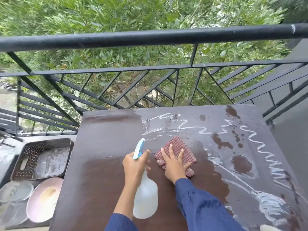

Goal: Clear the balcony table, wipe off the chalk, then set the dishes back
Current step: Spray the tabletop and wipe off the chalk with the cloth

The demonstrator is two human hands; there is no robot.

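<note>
The brown table (103,164) bears white chalk squiggles (266,154) across its right half, a checked cloth (177,144) flat near its middle.

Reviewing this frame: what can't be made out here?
Head view:
- The table surface beneath the cloth: hidden by it and the right hand.
- Trigger of the spray bottle: covered by the left hand.
- The white object, near right corner: cut off by the bottom edge.
- The dishes at lower left: blurred; count unclear.

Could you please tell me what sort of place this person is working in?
Most likely an upstairs balcony: a black metal railing runs along the edge, leafy trees are seen from above beyond it, and the chalk-marked table stands beside it.
</note>
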